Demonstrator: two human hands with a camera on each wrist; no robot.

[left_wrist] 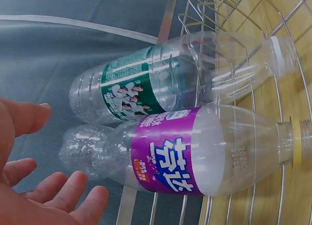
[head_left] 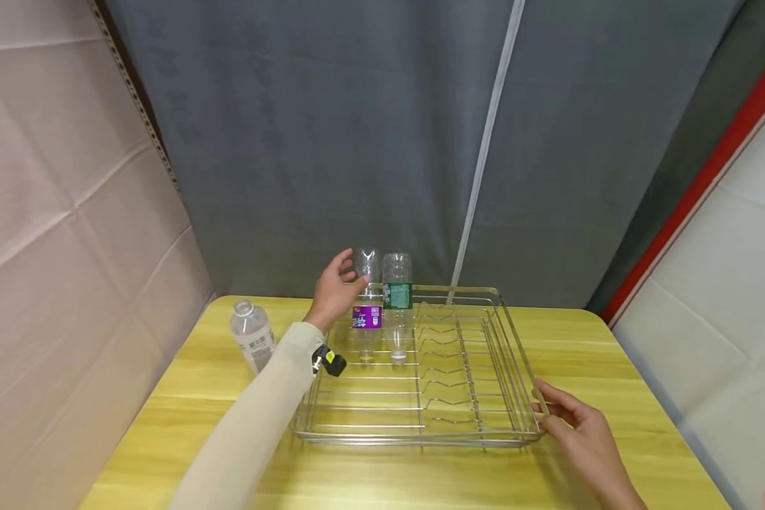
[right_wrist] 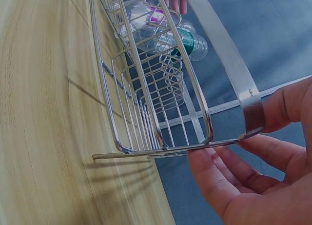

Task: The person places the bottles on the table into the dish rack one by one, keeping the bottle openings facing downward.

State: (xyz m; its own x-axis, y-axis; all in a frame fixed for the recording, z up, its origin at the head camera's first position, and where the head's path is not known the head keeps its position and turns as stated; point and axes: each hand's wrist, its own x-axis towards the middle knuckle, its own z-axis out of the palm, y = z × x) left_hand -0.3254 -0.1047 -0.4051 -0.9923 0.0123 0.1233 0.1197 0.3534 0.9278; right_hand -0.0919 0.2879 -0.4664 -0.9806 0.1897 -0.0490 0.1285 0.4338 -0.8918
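Note:
A wire dish rack [head_left: 414, 440] stands on the table. Two clear plastic bottles are in its back left part, upside down with their necks lowest. One has a purple label [left_wrist: 168, 152]; the other, to its right, carries a green label [head_left: 398, 296]. Beside the upper end of the purple-labelled bottle is my left hand [head_left: 336, 292], thumb and fingers spread around nothing; in the left wrist view a gap shows between fingertips and bottle. My right hand [right_wrist: 263, 176] grips the rack's near right corner, thumb and fingers on the flat metal rim [right_wrist: 229, 69].
A third clear bottle [head_left: 253, 336], uncapped with a white label, stands on the wooden table [head_left: 185, 432] left of the rack, partly behind my left sleeve. A grey curtain [head_left: 331, 142] hangs behind the table, with pale walls on both sides.

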